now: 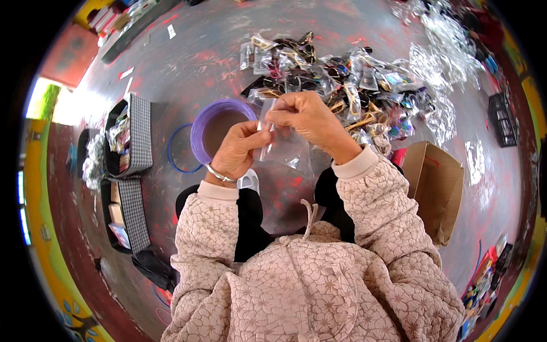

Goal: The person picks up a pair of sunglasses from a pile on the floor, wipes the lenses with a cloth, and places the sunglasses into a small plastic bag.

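Note:
A clear plastic bag (289, 149) hangs between my two hands in front of me. My left hand (233, 147), with a silver bangle at the wrist, pinches its left edge between thumb and fingers. At its upper edge, my right hand (305, 114) grips the plastic with thumb and fingertips. No contents show through the bag. Just left of my left hand stands a purple round tub (202, 128) with a brownish inside. Beyond my hands a heap of sunglasses in clear bags (347, 85) is spread over the floor.
Checkered storage boxes (139, 134) with packed goods line the left. An open cardboard box (439, 188) stands at my right. Loose clear wrappers (447, 51) trail along the far right, near a black crate (502, 119). A blue hoop (174, 151) lies beside the tub.

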Demonstrator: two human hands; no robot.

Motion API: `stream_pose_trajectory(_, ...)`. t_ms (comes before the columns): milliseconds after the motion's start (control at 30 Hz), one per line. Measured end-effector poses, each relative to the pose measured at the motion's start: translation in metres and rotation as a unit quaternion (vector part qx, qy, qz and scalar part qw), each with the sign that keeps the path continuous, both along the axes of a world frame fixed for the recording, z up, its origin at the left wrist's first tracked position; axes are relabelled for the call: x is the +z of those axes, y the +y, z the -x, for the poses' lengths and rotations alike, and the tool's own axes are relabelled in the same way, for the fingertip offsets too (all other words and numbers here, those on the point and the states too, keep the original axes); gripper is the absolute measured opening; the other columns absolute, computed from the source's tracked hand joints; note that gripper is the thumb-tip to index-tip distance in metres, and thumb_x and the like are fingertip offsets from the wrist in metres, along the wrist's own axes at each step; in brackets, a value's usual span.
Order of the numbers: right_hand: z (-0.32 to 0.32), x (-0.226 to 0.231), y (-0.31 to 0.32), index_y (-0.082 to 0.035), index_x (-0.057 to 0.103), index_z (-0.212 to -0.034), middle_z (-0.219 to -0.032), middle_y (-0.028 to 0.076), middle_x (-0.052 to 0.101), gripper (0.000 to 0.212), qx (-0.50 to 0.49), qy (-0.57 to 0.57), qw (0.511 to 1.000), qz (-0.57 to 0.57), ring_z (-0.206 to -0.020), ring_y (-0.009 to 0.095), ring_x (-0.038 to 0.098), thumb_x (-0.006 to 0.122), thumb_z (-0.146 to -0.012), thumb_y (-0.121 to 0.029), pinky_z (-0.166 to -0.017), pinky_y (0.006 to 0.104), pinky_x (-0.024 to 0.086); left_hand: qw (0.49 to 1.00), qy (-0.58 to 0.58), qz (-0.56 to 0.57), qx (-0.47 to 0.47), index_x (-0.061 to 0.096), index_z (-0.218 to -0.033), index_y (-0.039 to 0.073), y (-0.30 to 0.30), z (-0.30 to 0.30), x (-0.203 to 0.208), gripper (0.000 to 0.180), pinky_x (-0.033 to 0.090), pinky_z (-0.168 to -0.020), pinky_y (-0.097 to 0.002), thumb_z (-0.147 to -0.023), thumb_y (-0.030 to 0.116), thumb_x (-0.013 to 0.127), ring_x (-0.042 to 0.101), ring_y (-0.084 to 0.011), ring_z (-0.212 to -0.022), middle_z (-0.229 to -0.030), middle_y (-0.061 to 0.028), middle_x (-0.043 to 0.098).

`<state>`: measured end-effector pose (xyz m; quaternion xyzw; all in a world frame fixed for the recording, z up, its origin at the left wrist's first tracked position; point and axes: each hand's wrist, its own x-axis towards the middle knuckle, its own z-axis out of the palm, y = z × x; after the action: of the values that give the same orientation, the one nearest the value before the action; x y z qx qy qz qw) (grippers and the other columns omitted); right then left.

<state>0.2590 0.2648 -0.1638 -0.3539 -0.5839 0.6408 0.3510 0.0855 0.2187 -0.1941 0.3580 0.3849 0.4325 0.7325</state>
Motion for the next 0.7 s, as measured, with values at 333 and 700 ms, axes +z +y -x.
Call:
stream_pose_trajectory(333, 0.010, -0.013, 0.003, 0.002, 0.061, -0.071, -0.062, 0.003, 0.057, 0.021, -0.274, -0.135, 0.915, -0.264, -0.056, 0.007, 0.051, 0.066, -0.076, -0.018, -0.052, 0.0231, 0.040, 0.917, 0.323, -0.131, 0.196, 0.059, -0.072, 0.001, -0.005, -0.010, 0.005, 0.010, 0.038, -0.042, -0.0201, -0.079, 0.007, 0.062, 0.049, -0.0050, -0.045, -0.057, -0.0005, 0.056)
stream_pose_trajectory(700, 0.022, -0.011, -0.010, 0.001, 0.061, -0.075, -0.063, 0.002, 0.058, 0.017, -0.052, 0.013, 0.995, 0.084, -0.050, 0.006, 0.052, 0.062, -0.080, -0.016, -0.044, 0.0186, 0.041, 0.752, 0.465, -0.366, 0.291, 0.061, -0.085, 0.002, -0.010, -0.021, -0.001, 0.013, 0.041, -0.048, -0.0225, -0.072, -0.002, 0.061, 0.050, -0.0092, -0.048, -0.056, -0.0058, 0.054)
